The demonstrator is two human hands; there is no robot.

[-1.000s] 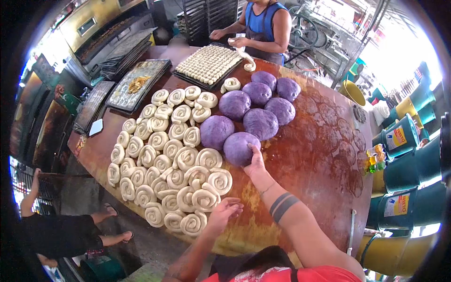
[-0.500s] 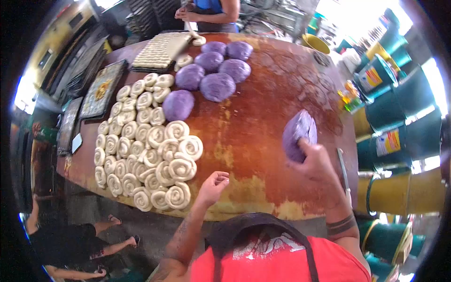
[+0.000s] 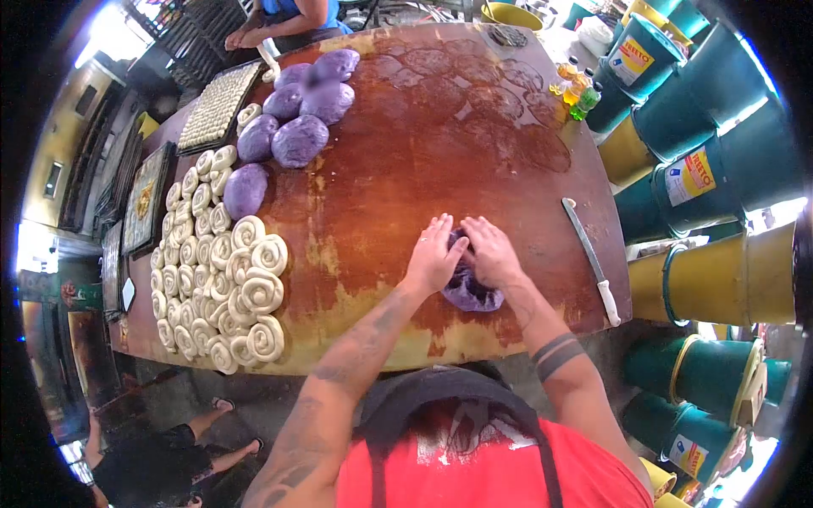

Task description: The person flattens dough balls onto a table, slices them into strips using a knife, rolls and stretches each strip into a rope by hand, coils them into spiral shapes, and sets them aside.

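Note:
A lump of purple dough point(image 3: 471, 293) lies on the table in front of me, creased along its near side. My left hand point(image 3: 436, 256) is closed over its left and far part, with the thumb across the top. From the right, my right hand point(image 3: 491, 252) grips the same lump, its fingertips close to the left ones. Both hands hide much of the dough's far half. Farther off to the left sit several rounded purple dough pieces point(image 3: 300, 141). Near them, many pale coiled dough rolls point(image 3: 262, 290) are crowded together on the table's left side.
A long knife with a white handle point(image 3: 608, 303) lies along the table's right edge. Small bottles point(image 3: 584, 100) stand at the far right corner. Trays point(image 3: 220, 106) line the left edge. Across the table point(image 3: 398, 186), another person's hands point(image 3: 246, 38) work pale dough. Green and yellow drums point(image 3: 707, 182) stand at right.
My right hand has brought the purple dough from the right down to the table before me. My left hand has moved right and joined it on the dough. The view has shifted right.

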